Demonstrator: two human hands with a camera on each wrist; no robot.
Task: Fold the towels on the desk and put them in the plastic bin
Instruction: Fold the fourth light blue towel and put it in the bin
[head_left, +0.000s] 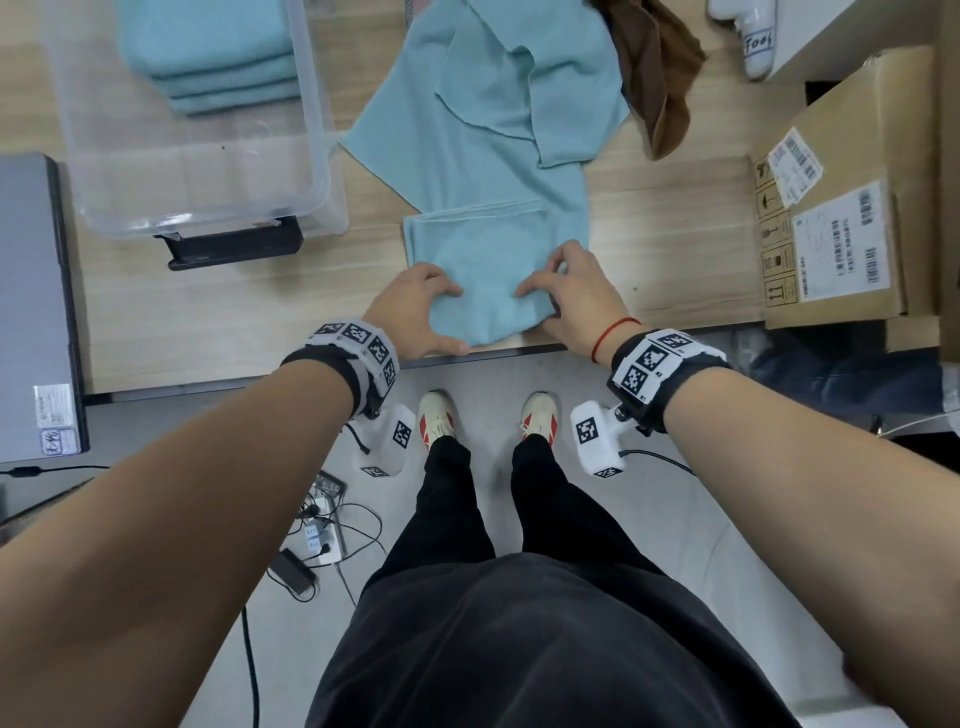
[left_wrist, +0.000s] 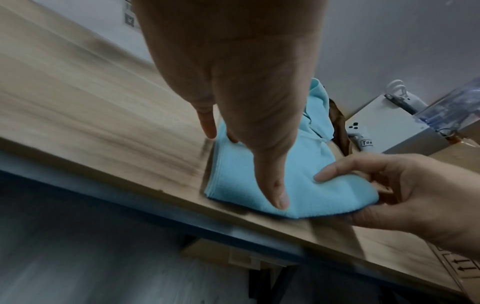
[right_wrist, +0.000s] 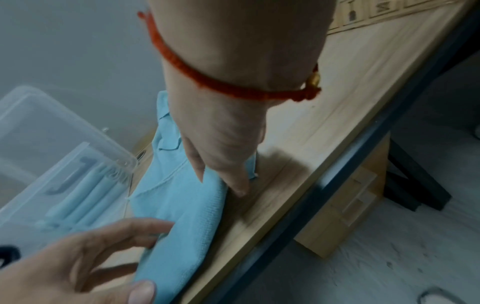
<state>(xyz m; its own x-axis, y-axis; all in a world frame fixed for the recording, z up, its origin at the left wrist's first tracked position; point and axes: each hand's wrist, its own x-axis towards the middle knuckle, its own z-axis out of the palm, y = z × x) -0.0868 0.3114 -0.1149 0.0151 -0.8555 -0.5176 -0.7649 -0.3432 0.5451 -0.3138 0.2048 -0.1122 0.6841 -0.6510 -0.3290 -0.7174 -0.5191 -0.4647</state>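
A clear plastic bin (head_left: 197, 171) stands at the far left of the wooden desk (head_left: 234, 301), holding a stack of folded light-blue towels (head_left: 218, 57) against its far end; the near part of its floor lies bare. In the right wrist view the same stack (right_wrist: 85, 197) shows through the bin's wall (right_wrist: 39, 127).

At the desk's near edge, right of the bin, a person works a folded light-blue towel (head_left: 485, 270) with both hands. The left hand (head_left: 415, 312) sits on the towel's near-left corner, fingers on top and thumb along the near edge beside the cloth; whether it pinches or only presses cannot be told. The right hand (head_left: 569, 296) holds the near-right corner, fingers curled onto the top and thumb below the hem, as the left wrist view shows (left_wrist: 405, 191). The towel (left_wrist: 285, 179) lies flat between the two hands, its near hem just at the desk edge.

Beyond it, an unfolded light-blue towel (head_left: 498, 93) sprawls toward the far side, touching the folded one. A crumpled brown cloth (head_left: 657, 73) lies at its right. A cardboard box (head_left: 841, 208) with shipping labels occupies the right side of the desk, and a closed grey laptop (head_left: 31, 312) sits at the left.
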